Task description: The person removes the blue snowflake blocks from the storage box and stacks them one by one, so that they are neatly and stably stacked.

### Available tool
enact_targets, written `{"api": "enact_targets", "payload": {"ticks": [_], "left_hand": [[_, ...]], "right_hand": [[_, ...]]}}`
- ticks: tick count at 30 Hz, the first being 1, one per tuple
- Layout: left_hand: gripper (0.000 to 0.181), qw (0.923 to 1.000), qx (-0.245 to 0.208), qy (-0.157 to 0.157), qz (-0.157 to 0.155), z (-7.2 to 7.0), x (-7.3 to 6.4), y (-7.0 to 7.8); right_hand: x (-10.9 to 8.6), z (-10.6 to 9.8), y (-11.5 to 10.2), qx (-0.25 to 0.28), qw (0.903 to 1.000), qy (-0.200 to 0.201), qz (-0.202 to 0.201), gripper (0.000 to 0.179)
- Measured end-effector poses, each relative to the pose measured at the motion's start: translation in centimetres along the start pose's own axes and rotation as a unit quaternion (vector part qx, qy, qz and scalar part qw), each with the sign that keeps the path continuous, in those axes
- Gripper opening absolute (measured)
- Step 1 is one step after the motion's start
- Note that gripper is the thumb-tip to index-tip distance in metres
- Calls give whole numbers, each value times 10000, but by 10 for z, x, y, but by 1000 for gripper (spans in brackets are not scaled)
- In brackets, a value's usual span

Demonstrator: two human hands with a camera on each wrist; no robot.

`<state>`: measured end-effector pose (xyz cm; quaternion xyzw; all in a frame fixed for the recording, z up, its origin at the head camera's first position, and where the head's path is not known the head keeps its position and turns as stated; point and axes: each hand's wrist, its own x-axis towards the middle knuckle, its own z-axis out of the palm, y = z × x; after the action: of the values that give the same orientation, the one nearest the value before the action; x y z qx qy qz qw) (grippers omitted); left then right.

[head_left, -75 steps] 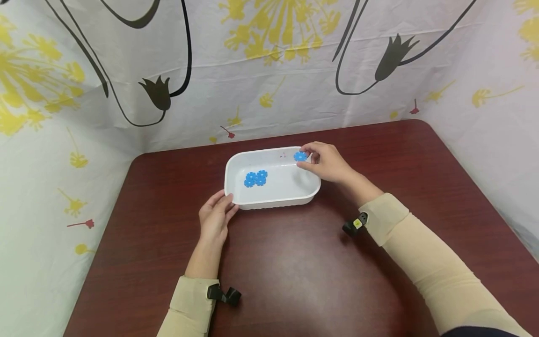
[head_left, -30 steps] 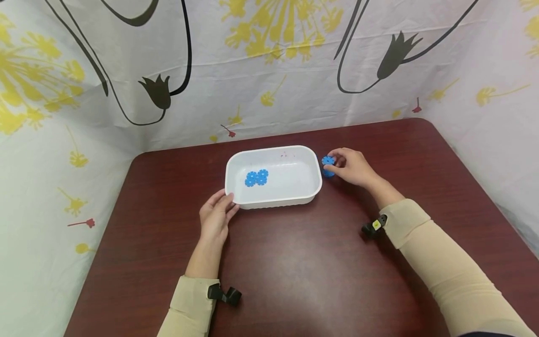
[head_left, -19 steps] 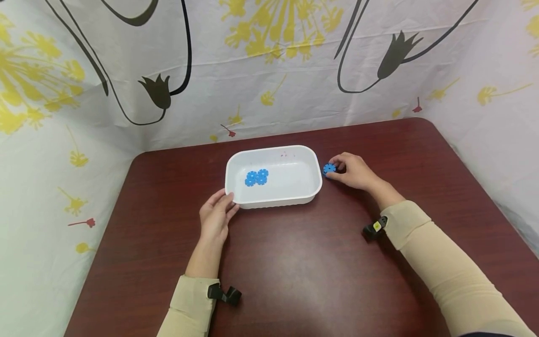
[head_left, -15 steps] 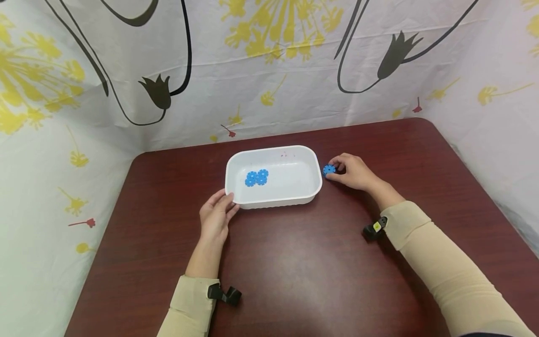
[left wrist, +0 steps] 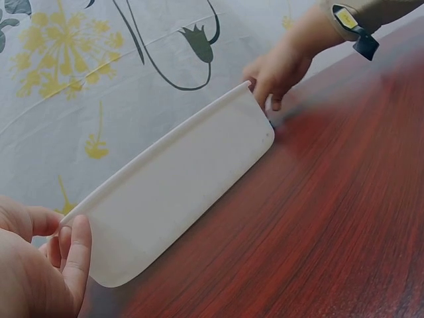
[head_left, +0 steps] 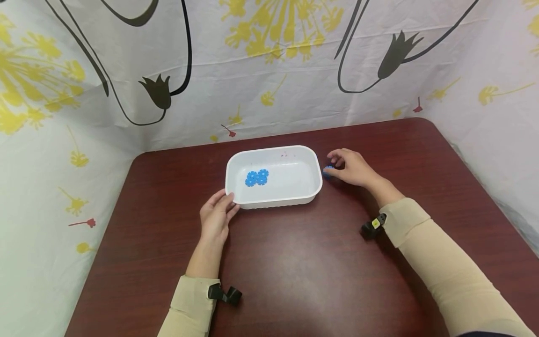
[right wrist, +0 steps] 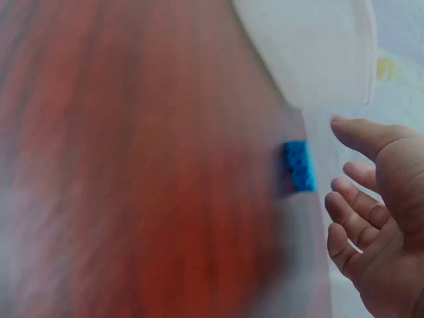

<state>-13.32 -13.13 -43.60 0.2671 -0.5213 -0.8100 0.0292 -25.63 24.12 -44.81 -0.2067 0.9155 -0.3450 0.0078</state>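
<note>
A white plastic tray (head_left: 290, 203) stands on the table, and my left hand (head_left: 215, 216) grips its near left corner, thumb on the rim. Several blue snowflake discs (head_left: 257, 178) lie together inside it, towards the left. Just past the tray's right end is a short stack of blue snowflake discs (right wrist: 300, 165) on the table. My right hand (head_left: 353, 168) hovers by that stack with its fingers apart; the head view has the thumb partly covering the stack. In the right wrist view, a gap shows between the right hand (right wrist: 391, 205) and the stack.
The dark red wooden table (head_left: 294, 271) has rounded far corners. A white cloth (head_left: 269, 112) with yellow and grey flower prints hangs behind it and along both sides. Each sleeve cuff carries a black wrist camera (head_left: 225, 294).
My right hand carried a blue disc out of the tray, lowered it onto the stack at the right, let go and rose slightly. The left hand has stayed at the tray's corner.
</note>
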Motion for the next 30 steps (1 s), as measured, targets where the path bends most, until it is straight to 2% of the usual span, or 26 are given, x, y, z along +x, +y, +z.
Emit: {"api": "enact_targets", "payload": {"ticks": [7,13,30], "left_hand": [[39,10000,-36,-3,44,0,0,-1],[39,10000,-40,-3,55,-1,0,-2],[40,10000,19,-2,29,-1,2,-1]], "right_hand": [[12,-1,-24,387,9970,649,166,36],[21,4,-39,700,9917,1074,12,30],[38,16,-70,897,9898,1009,-446,26]]}}
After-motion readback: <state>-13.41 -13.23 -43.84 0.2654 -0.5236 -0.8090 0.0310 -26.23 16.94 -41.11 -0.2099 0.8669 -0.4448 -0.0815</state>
